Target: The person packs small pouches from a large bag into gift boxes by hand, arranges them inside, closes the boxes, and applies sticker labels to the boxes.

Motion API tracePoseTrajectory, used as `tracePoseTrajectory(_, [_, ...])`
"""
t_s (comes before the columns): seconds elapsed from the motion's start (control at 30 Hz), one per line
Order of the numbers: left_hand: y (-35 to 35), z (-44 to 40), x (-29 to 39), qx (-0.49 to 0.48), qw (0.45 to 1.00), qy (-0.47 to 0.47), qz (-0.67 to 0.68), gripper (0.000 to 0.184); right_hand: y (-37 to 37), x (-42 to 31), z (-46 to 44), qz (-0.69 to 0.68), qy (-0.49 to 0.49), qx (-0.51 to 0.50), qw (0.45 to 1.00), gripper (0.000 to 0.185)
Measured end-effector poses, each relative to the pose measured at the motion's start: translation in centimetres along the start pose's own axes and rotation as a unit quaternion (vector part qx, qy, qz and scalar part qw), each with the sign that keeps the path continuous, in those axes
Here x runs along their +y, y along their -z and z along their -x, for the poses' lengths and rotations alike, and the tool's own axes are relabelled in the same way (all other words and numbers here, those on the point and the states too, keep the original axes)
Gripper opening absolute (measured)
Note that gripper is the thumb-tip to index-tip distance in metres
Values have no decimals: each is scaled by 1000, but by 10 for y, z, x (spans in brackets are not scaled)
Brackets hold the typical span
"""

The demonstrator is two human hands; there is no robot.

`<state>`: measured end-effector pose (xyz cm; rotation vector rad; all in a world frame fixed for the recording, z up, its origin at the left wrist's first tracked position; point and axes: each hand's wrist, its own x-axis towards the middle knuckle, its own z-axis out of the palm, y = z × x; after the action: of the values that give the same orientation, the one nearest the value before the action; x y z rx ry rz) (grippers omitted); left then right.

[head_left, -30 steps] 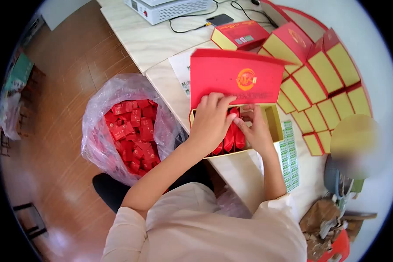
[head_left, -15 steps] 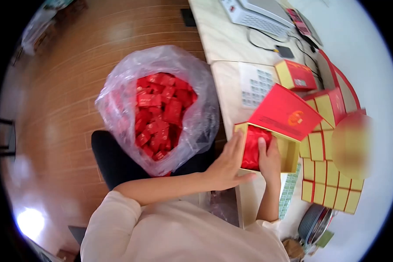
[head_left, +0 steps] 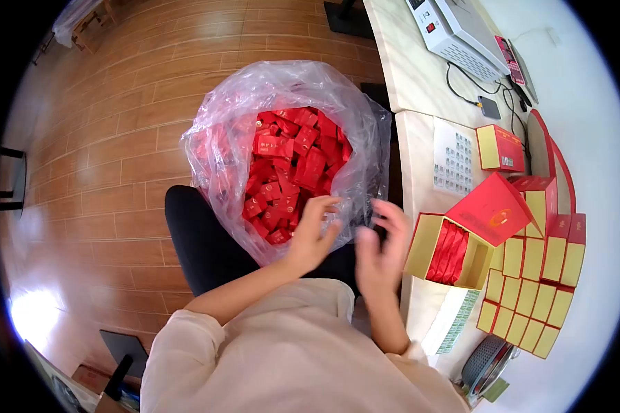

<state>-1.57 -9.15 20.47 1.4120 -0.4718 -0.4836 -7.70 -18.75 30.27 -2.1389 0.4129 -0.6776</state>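
My left hand (head_left: pixel 313 237) hovers over the near edge of a clear plastic bag (head_left: pixel 213 131), fingers curved and apart, holding nothing. Small red packets (head_left: pixel 275 148) fill the bag. To its right, my right hand (head_left: pixel 380 251) is raised between the bag and the table, its fingers spread, somewhat blurred and empty. On the table just beyond it stands a yellow-lined gift box (head_left: pixel 477 265) with its red lid (head_left: pixel 492 210) folded back. Red packets (head_left: pixel 449 251) stand in a row in the box's left part; bare yellow lining shows on the right.
Stacked yellow-and-red boxes (head_left: pixel 527 299) line the table's wall side. A printed sticker sheet (head_left: pixel 452 157), another red box (head_left: pixel 501 148), a phone (head_left: pixel 488 107), cables and a white machine (head_left: pixel 455 41) lie farther up. A round metal container (head_left: pixel 486 361) sits at the near end.
Both hands have left the gift box and moved left toward the bag. The packets in the box now show as an upright row. The view has shifted, so the scene appears farther right.
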Motion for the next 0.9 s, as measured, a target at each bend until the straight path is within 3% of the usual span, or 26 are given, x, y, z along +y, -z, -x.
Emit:
tracePoseTrajectory(0.03, [16, 2, -8, 14, 1000, 20, 14, 37, -28, 12, -5, 4, -19, -39, 999, 45])
tracePoseTrajectory(0.1, [51, 13, -39, 35, 993, 22, -111, 34, -94, 68, -10, -29, -101, -42, 994, 51])
tracePoseTrajectory(0.23, [119, 61, -66, 89, 976, 157, -125, 25, -197, 211, -14, 168, -162, -55, 971, 89])
tracePoseTrajectory(0.33, [154, 93, -80, 149, 958, 196, -147, 19, -221, 239, -36, 246, -315, -98, 911, 110])
tracePoseTrajectory(0.47, [157, 96, -76, 156, 957, 230, -79, 20, -228, 268, -45, 262, -348, -188, 880, 114])
tracePoseTrajectory(0.63, [125, 49, -82, 127, 968, 204, -74, 22, -221, 289, -30, 150, -347, -184, 907, 93])
tracePoseTrajectory(0.67, [118, 41, -91, 111, 974, 189, -59, 23, -217, 297, -20, 122, -306, -160, 930, 77])
tracePoseTrajectory(0.7, [112, 32, -96, 96, 979, 175, -45, 25, -211, 303, -11, 126, -309, -154, 930, 77])
tracePoseTrajectory(0.77, [106, 17, -100, 76, 978, 188, -52, 27, -198, 311, 5, -11, -333, -181, 925, 63])
tracePoseTrajectory(0.8, [105, 12, -112, 58, 975, 211, -42, 28, -196, 314, 17, 0, -346, -188, 919, 48])
tracePoseTrajectory(0.9, [103, 6, -131, 36, 966, 253, -28, 32, -184, 307, 20, 0, -389, -209, 897, 38])
